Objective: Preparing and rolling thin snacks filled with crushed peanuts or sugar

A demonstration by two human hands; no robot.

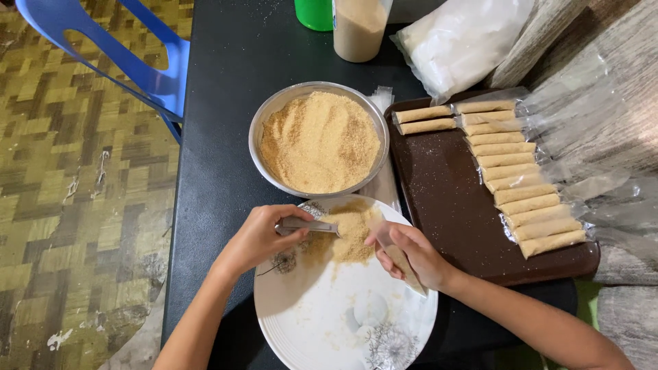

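My left hand [257, 238] grips a metal spoon [308, 225] whose bowl lies in a small heap of tan crumbs [349, 233] on a white plate [322, 315]. My right hand [410, 255] holds a narrow clear plastic sleeve [403, 264], partly filled with crumbs, its open end right by the heap. Just beyond the plate stands a round metal bowl [267, 120] full of the same tan crumbs.
A dark brown tray [445, 205] to the right carries several filled plastic sleeves [521, 185] in a row. At the table's far edge stand a green cup [314, 14], a container of tan powder [358, 27] and a white bag [459, 41]. A blue plastic chair [137, 62] stands on the left.
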